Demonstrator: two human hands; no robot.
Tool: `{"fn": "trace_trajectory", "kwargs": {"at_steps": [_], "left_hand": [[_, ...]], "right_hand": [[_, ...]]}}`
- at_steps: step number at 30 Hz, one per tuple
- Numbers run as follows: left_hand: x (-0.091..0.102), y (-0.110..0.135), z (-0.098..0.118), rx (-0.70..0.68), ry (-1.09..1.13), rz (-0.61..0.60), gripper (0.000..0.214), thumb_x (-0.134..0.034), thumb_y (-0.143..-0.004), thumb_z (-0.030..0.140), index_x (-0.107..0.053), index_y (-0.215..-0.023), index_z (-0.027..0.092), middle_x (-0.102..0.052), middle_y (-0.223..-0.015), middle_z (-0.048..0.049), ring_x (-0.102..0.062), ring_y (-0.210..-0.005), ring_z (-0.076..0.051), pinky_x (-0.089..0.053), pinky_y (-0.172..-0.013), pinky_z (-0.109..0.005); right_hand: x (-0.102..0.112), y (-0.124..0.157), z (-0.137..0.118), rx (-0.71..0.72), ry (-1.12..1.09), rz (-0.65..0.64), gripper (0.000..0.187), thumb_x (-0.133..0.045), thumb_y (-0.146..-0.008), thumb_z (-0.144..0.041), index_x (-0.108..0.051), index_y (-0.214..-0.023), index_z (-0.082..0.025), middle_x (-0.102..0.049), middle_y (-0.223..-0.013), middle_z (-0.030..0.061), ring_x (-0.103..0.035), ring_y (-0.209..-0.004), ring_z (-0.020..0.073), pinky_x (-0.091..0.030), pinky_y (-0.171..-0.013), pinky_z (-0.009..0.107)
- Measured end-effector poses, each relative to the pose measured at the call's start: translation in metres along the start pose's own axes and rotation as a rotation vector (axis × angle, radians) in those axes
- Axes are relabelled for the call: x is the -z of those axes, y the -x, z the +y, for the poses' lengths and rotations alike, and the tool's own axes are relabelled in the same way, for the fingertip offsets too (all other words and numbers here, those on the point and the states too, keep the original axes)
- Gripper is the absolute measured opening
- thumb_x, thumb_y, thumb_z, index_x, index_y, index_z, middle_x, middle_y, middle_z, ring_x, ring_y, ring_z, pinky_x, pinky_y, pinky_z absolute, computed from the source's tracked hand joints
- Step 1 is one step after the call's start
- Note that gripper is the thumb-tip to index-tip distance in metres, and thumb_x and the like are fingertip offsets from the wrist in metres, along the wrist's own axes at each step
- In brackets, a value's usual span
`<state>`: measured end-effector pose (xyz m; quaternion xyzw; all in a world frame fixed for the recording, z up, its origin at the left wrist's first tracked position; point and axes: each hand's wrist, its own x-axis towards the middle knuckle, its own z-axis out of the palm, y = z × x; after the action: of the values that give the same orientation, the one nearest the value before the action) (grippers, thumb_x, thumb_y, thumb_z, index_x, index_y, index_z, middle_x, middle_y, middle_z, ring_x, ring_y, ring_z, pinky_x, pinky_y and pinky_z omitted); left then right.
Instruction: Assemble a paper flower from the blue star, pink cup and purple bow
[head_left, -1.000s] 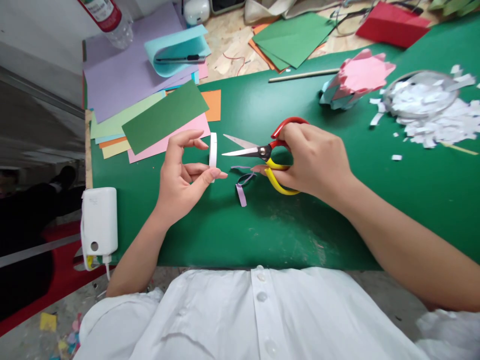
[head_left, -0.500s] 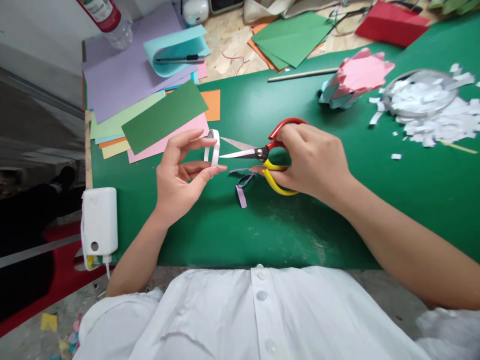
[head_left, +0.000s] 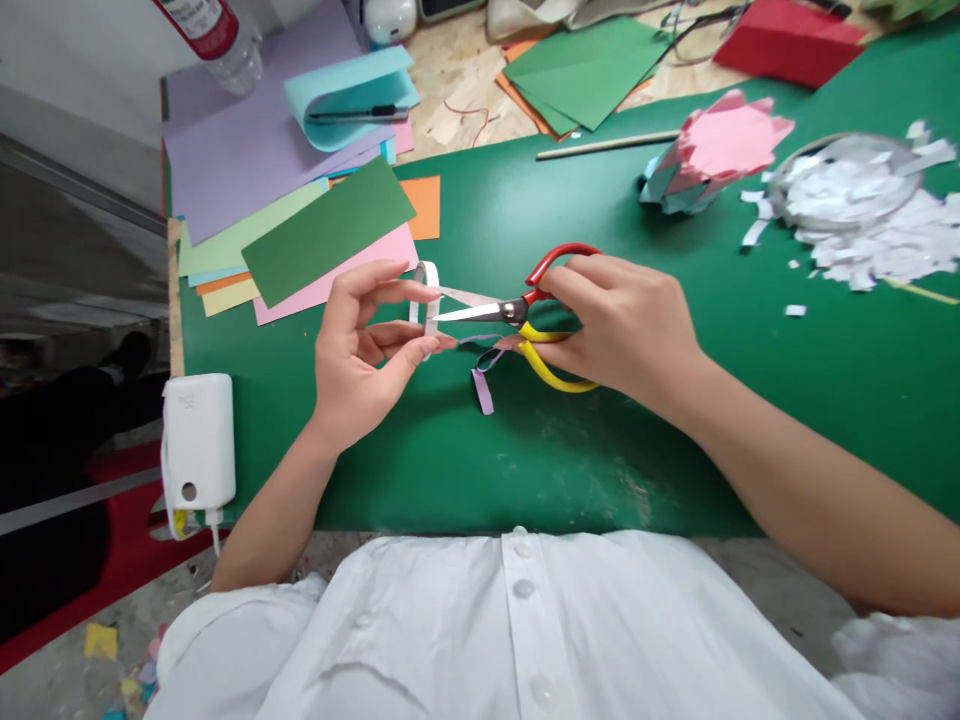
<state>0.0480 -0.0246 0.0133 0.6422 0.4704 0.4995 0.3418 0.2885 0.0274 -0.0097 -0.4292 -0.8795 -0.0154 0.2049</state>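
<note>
Two hands at work over a green bench (head_left: pixel 525 470), seen from above. The left hand (head_left: pixel 367 350) holds a white ring (head_left: pixel 431 327), pinching it between thumb and fingers; the ring stands on edge above the bench, near the middle of the view. The right hand (head_left: pixel 630 310) is closed around the red and yellow handles of the scissors (head_left: pixel 514 312), whose parted blades point left, their tips at the ring; whether they touch it cannot be told. Below the scissors, a purple strip (head_left: pixel 484 392) lies partly curled. Upper left of the left hand, a green card (head_left: pixel 330 232) overlaps a pink card (head_left: pixel 379 250), with an orange card (head_left: pixel 422 207) just beside. Beyond the right hand lies a stick (head_left: pixel 600 147), its right end by a pink and blue paper pot (head_left: pixel 716 150). Farther right, white scraps (head_left: pixel 885 240) fill a round dish (head_left: pixel 776 200) and spill around it. A white power bank (head_left: pixel 199 440) sits at the bench's left edge, a cable plugged into its lower end.
</note>
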Motion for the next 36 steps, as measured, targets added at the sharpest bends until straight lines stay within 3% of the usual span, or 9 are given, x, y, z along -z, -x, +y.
{"fn": "trace_trajectory", "kwargs": {"at_steps": [4, 7, 14, 18, 25, 31, 36], "left_hand": [[0.0, 0.0003, -0.0004, 0.014, -0.002, -0.017, 0.051, -0.078, -0.082, 0.021, -0.053, -0.126, 0.031, -0.067, -0.114, -0.0007, -0.072, -0.108, -0.02, -0.069, -0.079, -0.029], [-0.0001, 0.0004, -0.0007, 0.026, 0.023, -0.037, 0.053, -0.077, -0.083, 0.021, -0.052, -0.128, 0.034, -0.068, -0.114, 0.001, -0.075, -0.092, -0.015, -0.069, -0.079, -0.029], [0.0004, -0.0008, -0.0007, 0.022, 0.139, -0.044, 0.058, -0.076, -0.079, 0.006, -0.056, -0.127, 0.033, -0.069, -0.112, 0.0033, -0.076, -0.083, -0.012, -0.07, -0.078, -0.027], [0.0007, -0.0012, -0.0021, 0.009, 0.155, -0.053, 0.059, -0.077, -0.078, 0.006, -0.056, -0.127, 0.034, -0.069, -0.112, 0.0037, -0.076, -0.083, -0.012, -0.07, -0.078, -0.027], [-0.0002, -0.0024, -0.0019, 0.004, 0.096, -0.025, 0.054, -0.08, -0.079, 0.016, -0.056, -0.125, 0.033, -0.07, -0.11, 0.0026, -0.075, -0.084, -0.012, -0.07, -0.075, -0.026], [0.001, -0.0031, -0.0023, 0.021, 0.115, -0.033, 0.051, -0.081, -0.081, 0.022, -0.057, -0.124, 0.034, -0.07, -0.106, 0.0015, -0.075, -0.077, -0.014, -0.069, -0.074, -0.029], [0.0014, -0.0036, -0.0062, -0.003, 0.099, -0.026, 0.051, -0.081, -0.08, 0.018, -0.058, -0.123, 0.032, -0.069, -0.106, 0.0009, -0.075, -0.075, -0.012, -0.069, -0.072, -0.026]], "right_hand": [[0.0001, 0.0004, 0.0027, 0.058, 0.01, 0.049, 0.044, -0.053, -0.093, -0.055, -0.072, -0.096, -0.016, -0.071, -0.078, 0.0063, -0.064, -0.07, 0.0184, -0.034, -0.056, 0.028], [-0.001, 0.0001, 0.006, 0.11, 0.022, 0.099, 0.046, -0.05, -0.094, -0.055, -0.073, -0.094, -0.015, -0.069, -0.071, 0.0057, -0.061, -0.063, 0.0174, -0.029, -0.054, 0.028], [0.001, -0.0007, 0.0072, 0.061, 0.06, -0.03, 0.056, -0.043, -0.094, -0.065, -0.073, -0.095, -0.018, -0.07, -0.073, 0.0074, -0.062, -0.065, 0.0182, -0.028, -0.054, 0.028], [0.0023, -0.0015, 0.0063, 0.026, 0.035, -0.082, 0.053, -0.05, -0.09, -0.068, -0.072, -0.095, -0.019, -0.072, -0.073, 0.0069, -0.062, -0.065, 0.0181, -0.025, -0.053, 0.028], [0.0075, -0.0048, 0.0033, -0.045, 0.019, -0.171, 0.061, -0.046, -0.088, -0.076, -0.069, -0.088, -0.02, -0.074, -0.075, 0.0068, -0.063, -0.067, 0.0177, -0.023, -0.052, 0.029], [0.0041, -0.0039, 0.0054, -0.002, 0.084, -0.073, 0.06, -0.045, -0.09, -0.073, -0.068, -0.08, -0.018, -0.071, -0.067, 0.0045, -0.064, -0.063, 0.0156, -0.02, -0.049, 0.028], [-0.0014, -0.0007, 0.0045, 0.013, 0.112, -0.018, 0.052, -0.049, -0.092, -0.064, -0.071, -0.085, -0.018, -0.074, -0.072, 0.0046, -0.066, -0.063, 0.0171, -0.02, -0.048, 0.028]]}}
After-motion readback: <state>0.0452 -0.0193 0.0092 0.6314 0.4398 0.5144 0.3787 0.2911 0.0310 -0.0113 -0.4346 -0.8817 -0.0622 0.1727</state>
